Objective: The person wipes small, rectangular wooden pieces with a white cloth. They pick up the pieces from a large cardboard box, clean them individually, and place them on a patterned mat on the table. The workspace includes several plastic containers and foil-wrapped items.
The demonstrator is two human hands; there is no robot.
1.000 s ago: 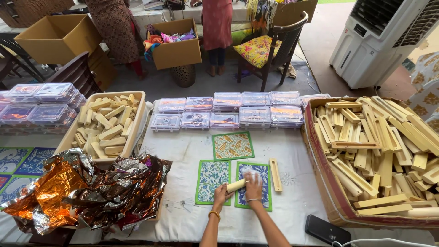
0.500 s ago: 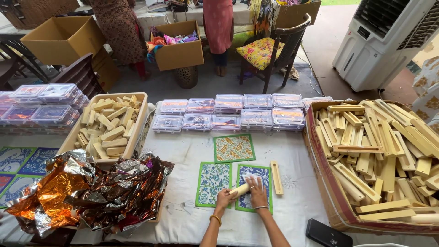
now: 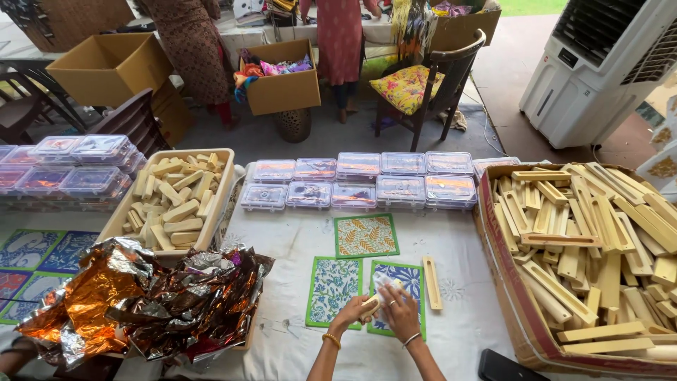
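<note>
Seen from above, a person's two bare hands meet at the near edge of a bench (image 3: 465, 282) covered in white cloth. The left hand (image 3: 350, 311), with a bangle at the wrist, grasps one end of a small pale wooden block (image 3: 371, 305). The right hand (image 3: 400, 310) lies over a bit of whitish wrapping (image 3: 386, 282) at the block's other end, fingers curled on it (how firm the grip is cannot be told). Both hands work above a green-bordered printed tile (image 3: 402, 296) with a blue flower pattern. Just to its left lies a second tile (image 3: 334, 291), and a third tile (image 3: 365, 236) with orange leaves sits behind them. A thin wooden stick (image 3: 431, 283) lies just right of the blue tile.

To the right, a large cardboard box (image 3: 502, 296) holds many long wooden pieces. To the left, crumpled copper and silver foil (image 3: 141, 300) lies heaped in front of a tray of short wooden blocks (image 3: 173, 201). Clear plastic boxes (image 3: 356, 181) stand in rows along the far side.
</note>
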